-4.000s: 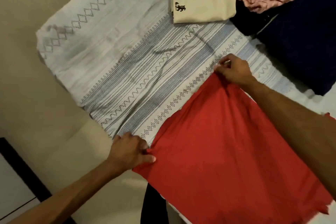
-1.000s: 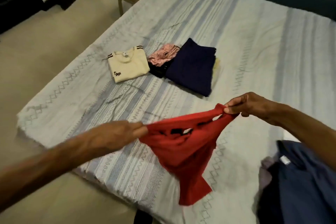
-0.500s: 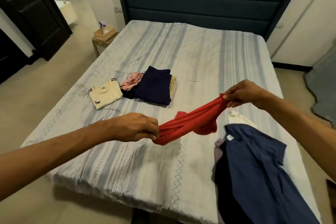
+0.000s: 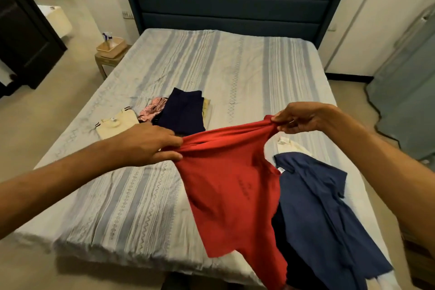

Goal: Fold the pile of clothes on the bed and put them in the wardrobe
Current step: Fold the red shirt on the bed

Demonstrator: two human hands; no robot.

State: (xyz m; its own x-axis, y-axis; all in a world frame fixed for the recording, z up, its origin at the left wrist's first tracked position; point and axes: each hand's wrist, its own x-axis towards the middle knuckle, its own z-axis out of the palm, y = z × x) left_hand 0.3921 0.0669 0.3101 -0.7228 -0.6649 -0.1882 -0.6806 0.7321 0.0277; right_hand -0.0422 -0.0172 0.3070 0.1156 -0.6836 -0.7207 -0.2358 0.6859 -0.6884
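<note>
faint dark print on the red shirt (image 4: 235, 186), too blurred to read. left hand (image 4: 150, 143) and right hand (image 4: 299, 120) each pinch its top edge above the bed (image 4: 141, 207). half a second ago it was a twisted rope; now it hangs open, covering part of the navy shirt (image 4: 329, 207), its hem cut off below.

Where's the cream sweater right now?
In the head view the cream sweater lies folded on the left side of the bed, beside the pink garment, just beyond the left hand.
</note>
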